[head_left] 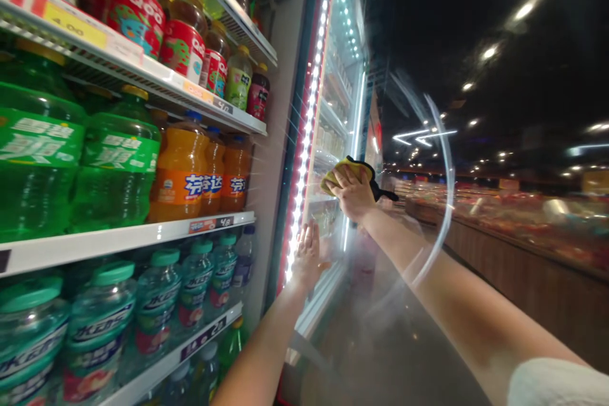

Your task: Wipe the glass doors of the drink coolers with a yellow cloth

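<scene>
- A yellow-and-black cloth (367,169) is covered by the right hand (354,195), its fingers extended across it.
- The left hand (307,257) is held lower and leftward, well apart, fingers straightened; whether anything is touched cannot be told.
- Just beside the left hand, a lit strip (313,101) is seen.
- Left of both hands, bottles (181,168) are ranged on shelves (118,233).

Yellow cloth (364,172) with black edging (375,189), green bottles (118,162), orange bottles (183,152), teal caps (113,273)

Single head-worn view, facing forward, close beside drink shelves (124,238)
</scene>
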